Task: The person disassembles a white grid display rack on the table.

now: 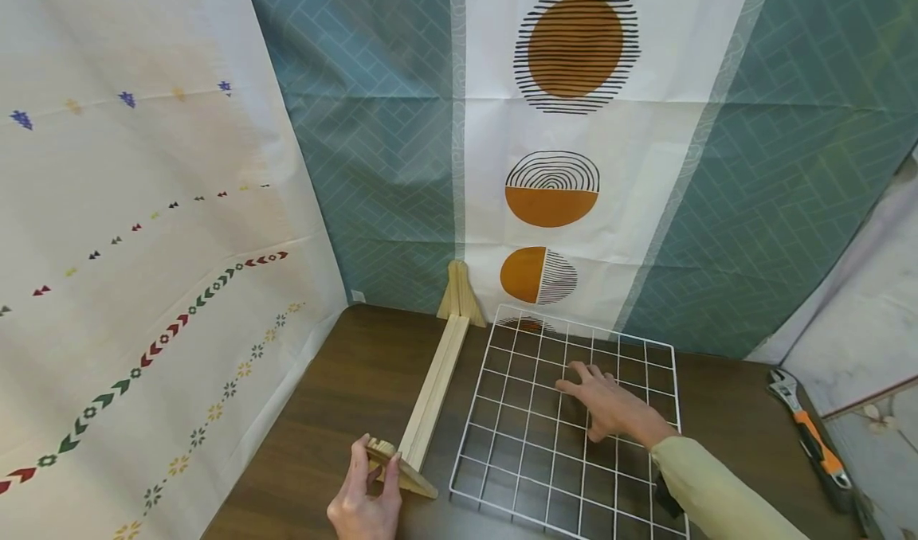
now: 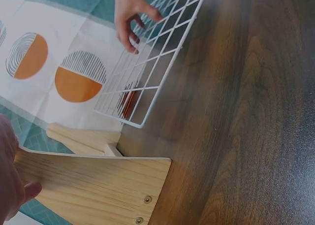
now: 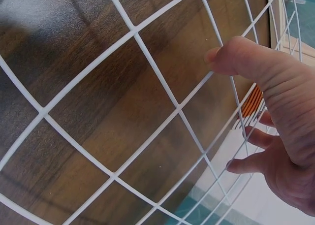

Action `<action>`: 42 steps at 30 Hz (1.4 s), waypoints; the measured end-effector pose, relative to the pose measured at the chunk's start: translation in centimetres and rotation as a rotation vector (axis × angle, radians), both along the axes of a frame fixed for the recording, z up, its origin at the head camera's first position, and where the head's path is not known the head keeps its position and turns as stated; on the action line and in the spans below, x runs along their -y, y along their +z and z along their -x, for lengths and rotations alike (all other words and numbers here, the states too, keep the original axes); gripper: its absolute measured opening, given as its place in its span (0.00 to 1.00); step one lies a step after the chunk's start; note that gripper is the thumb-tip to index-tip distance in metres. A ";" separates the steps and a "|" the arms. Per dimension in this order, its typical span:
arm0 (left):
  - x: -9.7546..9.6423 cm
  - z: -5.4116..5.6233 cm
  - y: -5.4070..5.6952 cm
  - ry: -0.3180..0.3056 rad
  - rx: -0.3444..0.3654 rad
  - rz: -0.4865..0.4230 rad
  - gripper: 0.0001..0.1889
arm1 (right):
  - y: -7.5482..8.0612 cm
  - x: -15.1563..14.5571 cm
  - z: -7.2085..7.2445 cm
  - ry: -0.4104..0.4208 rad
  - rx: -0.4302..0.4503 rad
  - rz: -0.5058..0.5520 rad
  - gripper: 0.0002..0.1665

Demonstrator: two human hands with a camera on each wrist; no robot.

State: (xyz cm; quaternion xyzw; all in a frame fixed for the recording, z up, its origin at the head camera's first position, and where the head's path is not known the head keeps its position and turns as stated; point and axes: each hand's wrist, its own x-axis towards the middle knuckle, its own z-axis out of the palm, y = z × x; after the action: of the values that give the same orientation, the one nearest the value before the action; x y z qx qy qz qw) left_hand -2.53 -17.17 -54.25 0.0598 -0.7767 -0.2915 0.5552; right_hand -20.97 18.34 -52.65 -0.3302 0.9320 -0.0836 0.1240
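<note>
A pale wooden stand [image 1: 433, 389], a long bar with an upright foot at each end, lies on the table. My left hand [image 1: 366, 492] pinches its near foot [image 2: 98, 183] between thumb and fingers; two screw heads show on that board. Right of the stand is a white wire grid panel [image 3: 178, 108], its left edge beside the bar. Over the grid's upper middle my right hand [image 1: 606, 405] has its fingers spread. In the right wrist view its thumb [image 3: 236, 57] and fingertips are right at the wires, not curled round them.
An adjustable wrench [image 1: 828, 456] with an orange and black handle lies at the table's right edge. Patterned green and white cloth [image 1: 380, 166] hangs behind the dark wooden table [image 1: 315, 420], and an embroidered white cloth [image 1: 143, 285] hangs on the left.
</note>
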 end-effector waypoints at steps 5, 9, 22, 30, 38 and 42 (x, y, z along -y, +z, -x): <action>0.0 0.0 0.0 0.009 0.004 0.005 0.31 | -0.2 0.5 0.3 -0.008 0.032 -0.022 0.57; 0.1 0.0 0.1 0.011 0.004 0.009 0.30 | -0.5 0.8 0.4 -0.019 0.057 -0.032 0.57; 0.1 -0.1 0.1 -0.002 0.014 0.006 0.31 | -1.4 1.5 1.0 -0.032 0.092 -0.051 0.57; 0.0 -0.1 0.2 0.006 0.012 -0.003 0.31 | -2.0 1.8 1.5 -0.026 0.091 -0.086 0.55; 0.0 -0.2 0.2 -0.008 0.026 -0.011 0.31 | -2.4 2.1 1.9 0.002 0.081 -0.110 0.55; 0.0 -0.2 0.4 -0.008 0.024 -0.011 0.32 | -2.5 2.2 2.0 0.003 0.082 -0.103 0.54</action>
State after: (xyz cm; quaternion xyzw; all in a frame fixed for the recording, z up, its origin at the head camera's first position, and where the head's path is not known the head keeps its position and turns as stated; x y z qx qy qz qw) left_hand -2.32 -17.14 -53.82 0.0633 -0.7820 -0.2972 0.5443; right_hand -22.93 16.12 -55.12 -0.3208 0.9288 -0.0488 0.1789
